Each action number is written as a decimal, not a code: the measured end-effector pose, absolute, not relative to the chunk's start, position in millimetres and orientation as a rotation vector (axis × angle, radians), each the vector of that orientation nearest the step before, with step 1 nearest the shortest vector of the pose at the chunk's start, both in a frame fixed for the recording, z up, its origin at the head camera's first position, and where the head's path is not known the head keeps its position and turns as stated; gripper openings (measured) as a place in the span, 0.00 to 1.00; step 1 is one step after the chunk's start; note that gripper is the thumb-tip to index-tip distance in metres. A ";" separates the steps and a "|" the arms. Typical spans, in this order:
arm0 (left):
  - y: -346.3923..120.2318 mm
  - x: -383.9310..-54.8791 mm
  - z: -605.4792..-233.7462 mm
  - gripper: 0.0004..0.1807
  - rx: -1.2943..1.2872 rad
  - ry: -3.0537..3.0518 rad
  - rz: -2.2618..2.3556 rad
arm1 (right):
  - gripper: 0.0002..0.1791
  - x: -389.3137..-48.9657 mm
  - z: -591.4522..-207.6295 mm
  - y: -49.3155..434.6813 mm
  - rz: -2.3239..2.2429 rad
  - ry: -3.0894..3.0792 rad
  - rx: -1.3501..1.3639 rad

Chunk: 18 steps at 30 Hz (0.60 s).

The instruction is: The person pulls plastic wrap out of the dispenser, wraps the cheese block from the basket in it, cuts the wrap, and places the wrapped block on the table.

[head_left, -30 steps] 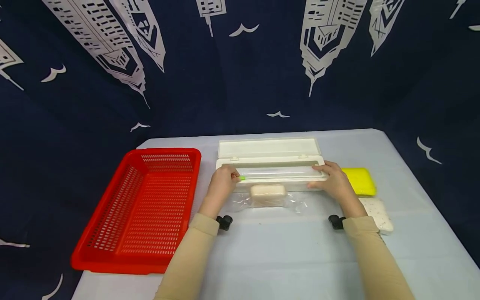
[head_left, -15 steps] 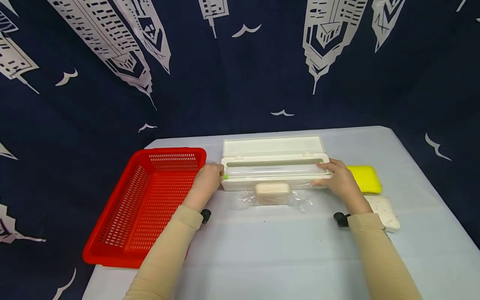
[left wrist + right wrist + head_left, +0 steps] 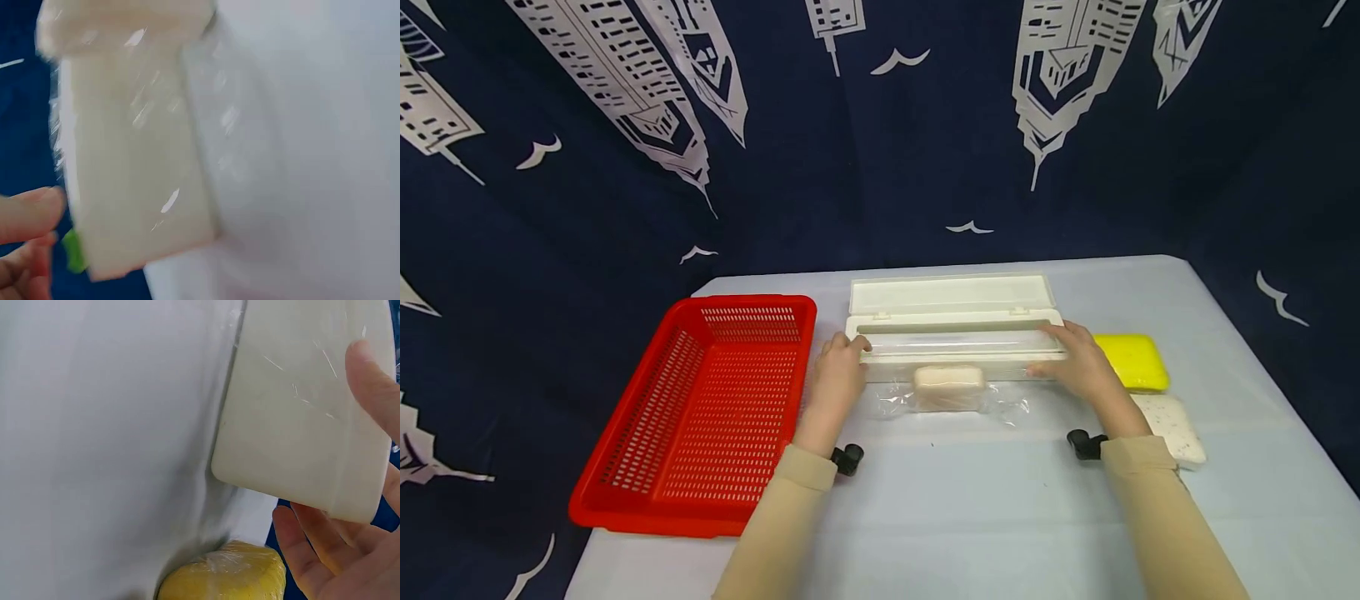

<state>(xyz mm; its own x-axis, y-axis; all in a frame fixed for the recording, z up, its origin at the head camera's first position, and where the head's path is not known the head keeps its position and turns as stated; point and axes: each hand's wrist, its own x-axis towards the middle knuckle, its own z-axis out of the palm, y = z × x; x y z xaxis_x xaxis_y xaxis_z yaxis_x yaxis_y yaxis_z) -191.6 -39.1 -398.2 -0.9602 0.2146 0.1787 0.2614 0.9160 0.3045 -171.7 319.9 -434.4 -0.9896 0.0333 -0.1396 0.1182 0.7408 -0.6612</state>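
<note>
A long white cling film dispenser (image 3: 887, 369) stands on the table with its lid (image 3: 951, 292) up and a film roll (image 3: 958, 342) inside. My right hand (image 3: 1081, 364) grips its right end, thumb on the front face and fingers behind in the right wrist view. My left hand (image 3: 838, 375) is at the left end, fingertips right at the top edge. Beside them, the left wrist view shows a green cutter tab (image 3: 74, 251), hidden in the head view. A cream rounded block (image 3: 949, 388) lies before the dispenser, with clear film (image 3: 1009, 407) spread around and over it.
A red perforated basket (image 3: 722, 392) stands left of my left arm. To the right lie a yellow block (image 3: 1132, 362), film-wrapped in the right wrist view, and a pale speckled block (image 3: 1172, 429). A dark printed cloth (image 3: 865, 167) hangs behind the white table (image 3: 970, 517).
My left hand drew the green tab leftward to the dispenser's left end, then came back right over that end. My right hand kept its grip on the right end.
</note>
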 end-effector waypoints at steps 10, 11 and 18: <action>-29.1 -193.1 -417.5 0.07 -0.282 -2.824 -0.614 | 0.53 -154.4 -435.2 317.8 -1.140 2.913 0.016; -29.6 -193.4 -418.3 0.07 -0.287 -2.812 -0.623 | 0.50 -151.9 -435.1 317.9 -1.150 2.938 -0.001; -31.0 -185.9 -418.1 0.08 -0.351 -2.763 -0.680 | 0.16 -141.5 -438.5 313.4 -1.204 3.197 -0.184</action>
